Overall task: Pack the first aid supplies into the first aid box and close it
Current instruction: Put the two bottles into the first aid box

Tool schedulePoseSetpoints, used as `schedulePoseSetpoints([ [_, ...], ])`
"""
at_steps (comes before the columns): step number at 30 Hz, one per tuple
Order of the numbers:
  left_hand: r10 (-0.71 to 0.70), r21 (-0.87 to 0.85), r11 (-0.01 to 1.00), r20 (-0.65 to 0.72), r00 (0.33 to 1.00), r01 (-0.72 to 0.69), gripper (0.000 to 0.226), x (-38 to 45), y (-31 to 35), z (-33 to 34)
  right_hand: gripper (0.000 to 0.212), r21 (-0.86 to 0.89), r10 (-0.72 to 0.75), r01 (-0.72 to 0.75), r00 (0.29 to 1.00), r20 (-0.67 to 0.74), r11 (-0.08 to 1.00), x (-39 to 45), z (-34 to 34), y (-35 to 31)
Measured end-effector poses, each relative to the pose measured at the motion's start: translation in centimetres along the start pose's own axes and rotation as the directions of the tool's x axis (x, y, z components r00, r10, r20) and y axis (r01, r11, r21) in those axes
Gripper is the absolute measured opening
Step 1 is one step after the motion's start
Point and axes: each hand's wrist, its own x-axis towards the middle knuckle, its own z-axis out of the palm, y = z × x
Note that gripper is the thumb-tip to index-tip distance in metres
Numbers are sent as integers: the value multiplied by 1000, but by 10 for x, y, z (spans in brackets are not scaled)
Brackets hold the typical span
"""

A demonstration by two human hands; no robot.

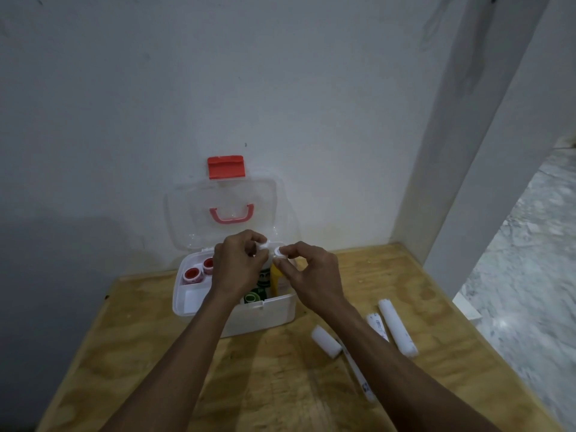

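Observation:
A white first aid box (184,302) stands open on the wooden table, its clear lid (193,207) with a red latch and pink handle leaning on the wall. Inside lie two red-and-white tape rolls (194,275), a yellow bottle (275,277) and green-labelled items (253,297). My left hand (237,265) pinches a small white object (263,245) above the box. My right hand (311,272) pinches a small white roll (279,251) right beside it. Several white bandage rolls (397,327) lie on the table to the right of the box.
The wooden table (149,353) ends at the wall behind the box and at a white pillar (467,151) on the right. A marble floor (530,260) shows beyond the table's right edge. A short white roll (326,341) lies nearest the box.

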Motion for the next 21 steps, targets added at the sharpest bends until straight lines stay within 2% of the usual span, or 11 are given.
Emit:
schedulePoseSetpoints([
  [11,33,140,989,130,991,-51,26,3,2,-7,20,-95,-21,30,995,98,995,4,-2,-5],
  [18,33,184,981,123,992,-55,29,-1,6,-11,26,-111,71,-53,983,167,992,1,-9,-6],
  [21,70,196,978,27,997,-74,30,-11,17,-18,30,-134,113,-102,990,79,986,-4,-32,-7],
])
